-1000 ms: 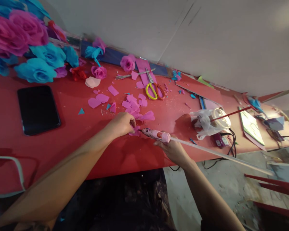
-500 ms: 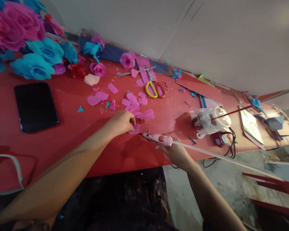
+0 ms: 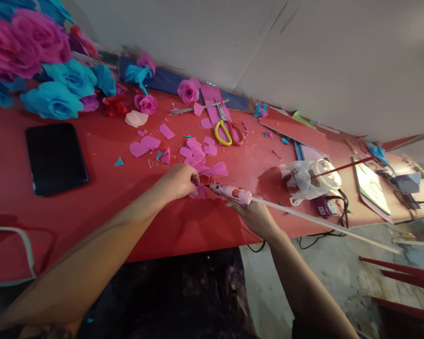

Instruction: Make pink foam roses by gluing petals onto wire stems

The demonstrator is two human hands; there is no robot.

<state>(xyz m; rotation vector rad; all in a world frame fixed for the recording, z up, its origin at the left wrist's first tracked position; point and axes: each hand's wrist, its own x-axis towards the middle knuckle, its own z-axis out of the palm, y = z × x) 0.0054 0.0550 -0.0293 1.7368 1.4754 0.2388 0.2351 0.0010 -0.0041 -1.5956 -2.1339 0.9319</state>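
My right hand (image 3: 257, 215) is wrapped round a pink glue gun (image 3: 229, 192), with a long clear glue stick (image 3: 314, 220) poking out of its back end. The gun's dark nozzle points left, close to my left fingertips. Pinched in my left hand (image 3: 183, 181) is a small pink paper petal (image 3: 198, 192), partly hidden by the fingers. Just beyond that hand lies a loose pile of pink petals (image 3: 196, 155). Farther back, scissors (image 3: 223, 128) with one yellow and one orange handle rest on a pink paper strip (image 3: 212, 96).
Paper roses (image 3: 53, 99) in blue, pink and red crowd the back left, above a black phone (image 3: 56, 159). To the right stand a plastic-wrapped cup (image 3: 300, 179) and a purple power socket (image 3: 325, 206) with cables. A red chair (image 3: 399, 270) is beyond the table's front edge.
The glue gun has tilted, its nozzle rising slightly nearer my left fingers and the glue stick's far end swinging. My left hand stays at the petal. The whole view has shifted slightly.
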